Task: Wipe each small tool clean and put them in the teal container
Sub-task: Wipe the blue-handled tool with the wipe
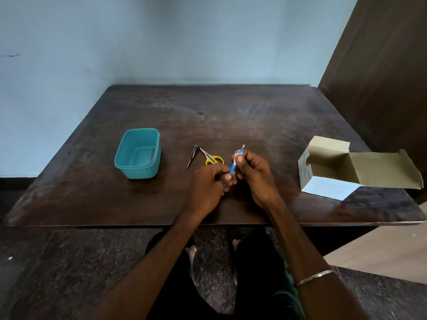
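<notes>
Wiping is the step in hand, and we judge it best done slowly. Our left hand (209,181) pinches the lower end of the blue-handled tool (233,168), fingers curled round it, while our right hand (251,172) pinches a small white wipe (235,158) against the upper part of the handle, just below the metal tip. Both hands hover above the worktop (254,116), near the middle of its front edge. We should keep the left grip firm and draw the wipe along the shaft towards the tip, turning the tool so every side is reached, and mind the pointed end. The teal container (129,162) stands towards the left edge, with nothing that we can see inside it. Between it and our hands lie the yellow-handled scissors (211,157) and a dark slim tool (193,154), their tips close together, both seemingly not yet wiped. An open cardboard box (328,172) sits by the right edge.
</notes>
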The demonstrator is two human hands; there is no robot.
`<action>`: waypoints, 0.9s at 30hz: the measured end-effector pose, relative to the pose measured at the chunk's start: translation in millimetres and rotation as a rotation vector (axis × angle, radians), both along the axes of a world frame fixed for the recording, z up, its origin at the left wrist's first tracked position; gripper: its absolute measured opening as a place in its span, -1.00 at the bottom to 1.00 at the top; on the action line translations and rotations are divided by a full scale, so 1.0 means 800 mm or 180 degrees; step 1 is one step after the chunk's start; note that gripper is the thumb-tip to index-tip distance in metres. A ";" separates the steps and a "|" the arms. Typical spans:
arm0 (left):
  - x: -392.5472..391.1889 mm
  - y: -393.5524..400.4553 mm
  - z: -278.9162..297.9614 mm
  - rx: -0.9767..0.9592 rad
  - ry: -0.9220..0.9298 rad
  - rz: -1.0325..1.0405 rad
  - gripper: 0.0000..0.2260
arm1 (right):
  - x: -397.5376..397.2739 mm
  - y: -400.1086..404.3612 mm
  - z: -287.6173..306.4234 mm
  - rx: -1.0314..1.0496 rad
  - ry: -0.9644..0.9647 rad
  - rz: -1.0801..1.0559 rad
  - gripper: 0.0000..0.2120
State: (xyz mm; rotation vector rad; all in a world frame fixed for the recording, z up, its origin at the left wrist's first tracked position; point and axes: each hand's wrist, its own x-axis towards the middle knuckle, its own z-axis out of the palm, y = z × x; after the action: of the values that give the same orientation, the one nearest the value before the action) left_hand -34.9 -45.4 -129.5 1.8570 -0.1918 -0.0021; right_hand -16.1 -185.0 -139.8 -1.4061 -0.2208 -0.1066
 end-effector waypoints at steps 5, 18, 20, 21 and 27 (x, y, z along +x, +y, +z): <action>-0.001 -0.002 0.010 -0.0339 0.0239 -0.0072 -0.74 | 0.000 -0.002 -0.001 -0.0100 -0.0033 0.0048 -0.71; 0.005 0.004 -0.004 0.0337 -0.0033 0.0447 -0.85 | 0.000 -0.001 0.001 0.0051 0.0158 -0.0426 -0.83; 0.005 0.001 -0.007 0.0453 -0.0174 0.0516 -0.92 | 0.000 -0.001 0.000 0.0026 0.0150 -0.0408 -0.83; 0.005 0.000 -0.007 0.0474 -0.0236 0.0515 -0.96 | 0.001 -0.002 -0.001 0.0022 0.0156 -0.0399 -0.83; 0.004 -0.003 -0.002 0.0475 -0.0279 0.0403 -0.88 | 0.004 -0.002 -0.004 -0.0039 0.0129 -0.0343 -0.79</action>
State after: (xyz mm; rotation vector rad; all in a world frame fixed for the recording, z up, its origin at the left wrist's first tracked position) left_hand -31.5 -48.2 -131.5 2.0171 -0.1375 0.1566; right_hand -13.0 -186.8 -142.7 -1.4310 -0.1122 -0.1659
